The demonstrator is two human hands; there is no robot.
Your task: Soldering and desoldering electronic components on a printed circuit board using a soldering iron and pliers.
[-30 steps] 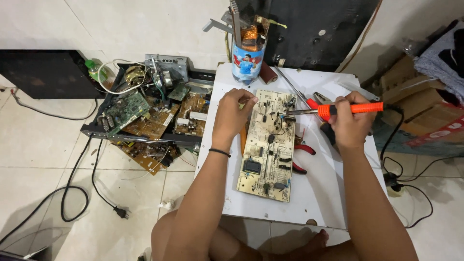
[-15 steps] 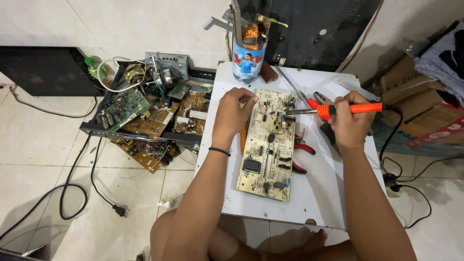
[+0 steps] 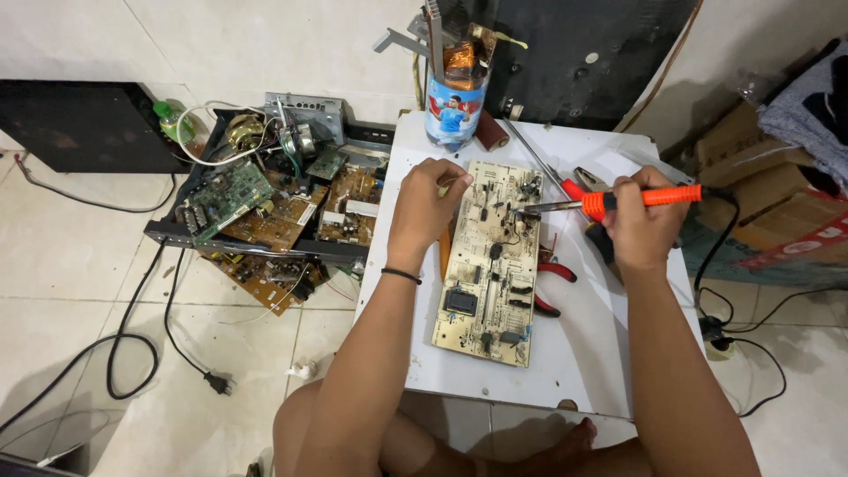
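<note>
The long beige circuit board [image 3: 491, 261] with dark components lies flat on the small white surface [image 3: 583, 353], pretty much dead centre of it. Looks like the soldering step is in hand: the right hand [image 3: 642, 223] is closed in a fist-like grip around the orange-handled soldering iron [image 3: 609, 201], and its metal tip sits at the upper right part of the board, touching or just above it, can't tell which. The left hand [image 3: 427, 208] rests at the board's upper left edge, fingers pinched together on something thin, maybe solder wire, too small to be sure.

My guess is the next move needs a steady tip on one joint with the pinched bit fed in close, without bumping neighbouring parts.

Just right of the board, red-handled pliers [image 3: 552, 284] lie half tucked under its edge, close to the iron's path. Above the board stands a blue printed can [image 3: 454, 104] stuffed with tools. Left of the board, off the surface, a black tray [image 3: 168, 231] holds a heap of green and brown scrap boards. The iron's black cord [image 3: 720, 256] trails right of the board and could snag.
</note>
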